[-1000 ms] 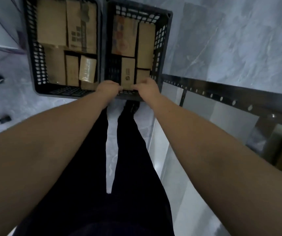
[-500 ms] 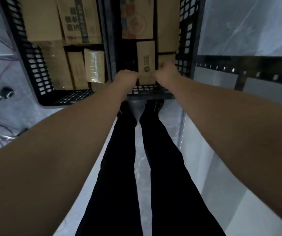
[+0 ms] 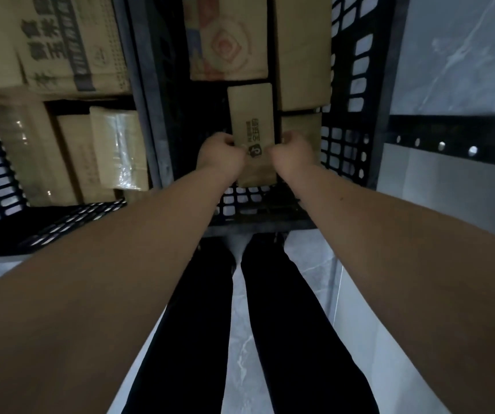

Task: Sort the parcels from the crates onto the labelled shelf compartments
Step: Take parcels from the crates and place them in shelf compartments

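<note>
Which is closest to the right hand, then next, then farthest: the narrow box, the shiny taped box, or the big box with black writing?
1. Narrow box: held by the right hand, right crate.
2. Shiny taped box: left crate, near side.
3. Big box with black writing: left crate, far end.

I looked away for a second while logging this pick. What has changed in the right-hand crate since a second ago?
Both hands have closed on the narrow printed parcel: the left hand grips its left edge, the right hand its right edge, where before they rested at the near rim of the right crate. The camera has moved closer. The other parcels lie as before.
</note>
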Available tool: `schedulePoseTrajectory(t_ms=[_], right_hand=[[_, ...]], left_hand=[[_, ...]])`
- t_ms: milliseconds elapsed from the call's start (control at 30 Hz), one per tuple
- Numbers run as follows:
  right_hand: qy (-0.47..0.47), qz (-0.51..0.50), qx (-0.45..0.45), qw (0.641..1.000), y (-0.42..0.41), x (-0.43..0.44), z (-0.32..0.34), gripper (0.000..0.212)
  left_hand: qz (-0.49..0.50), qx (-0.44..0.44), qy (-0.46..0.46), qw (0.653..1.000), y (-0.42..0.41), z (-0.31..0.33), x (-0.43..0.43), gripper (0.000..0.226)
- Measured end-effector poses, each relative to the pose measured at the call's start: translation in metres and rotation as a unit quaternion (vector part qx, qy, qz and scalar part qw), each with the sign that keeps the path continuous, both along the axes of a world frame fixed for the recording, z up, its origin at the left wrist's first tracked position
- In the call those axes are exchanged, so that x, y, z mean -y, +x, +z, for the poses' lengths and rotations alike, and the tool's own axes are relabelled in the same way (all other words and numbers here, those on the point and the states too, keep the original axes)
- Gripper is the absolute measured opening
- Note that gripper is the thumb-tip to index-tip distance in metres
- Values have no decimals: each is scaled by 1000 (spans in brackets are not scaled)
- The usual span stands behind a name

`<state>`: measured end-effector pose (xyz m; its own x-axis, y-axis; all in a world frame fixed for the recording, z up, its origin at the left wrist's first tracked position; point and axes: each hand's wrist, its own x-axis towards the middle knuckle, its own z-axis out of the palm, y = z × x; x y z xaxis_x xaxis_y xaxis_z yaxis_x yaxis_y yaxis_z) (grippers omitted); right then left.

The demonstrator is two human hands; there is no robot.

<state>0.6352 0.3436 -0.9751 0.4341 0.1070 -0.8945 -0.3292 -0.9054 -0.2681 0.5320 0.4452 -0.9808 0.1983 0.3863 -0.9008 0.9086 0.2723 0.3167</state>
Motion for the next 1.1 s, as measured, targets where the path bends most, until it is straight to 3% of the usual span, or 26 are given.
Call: schedulePoseTrajectory(t_ms=[167, 300, 500, 567, 700, 767, 1100], right_hand=[[17, -37, 49, 998, 3, -11, -41, 41], [1, -12, 105, 994, 0, -16, -50, 27], [47, -71, 88, 993, -10, -16, -35, 33], [65, -87, 76, 991, -8, -12, -18, 21], [94, -159, 40, 982, -11, -10, 39, 15], [100, -214, 26, 971, -9, -11, 71, 37], [116, -303, -21, 946, 4, -13, 285, 43]], left_hand=[[65, -27, 29, 997, 6, -38, -3, 60], [175, -8, 2, 985, 13, -50, 4, 50], [218, 25, 4, 976, 12, -30, 8, 46], [212, 38, 5, 977, 9, -9, 9, 47], [185, 52, 28, 981, -3, 41, 9, 52], [179, 53, 36, 982, -5, 71, 6, 51], [230, 131, 23, 964, -3, 296, -12, 40]])
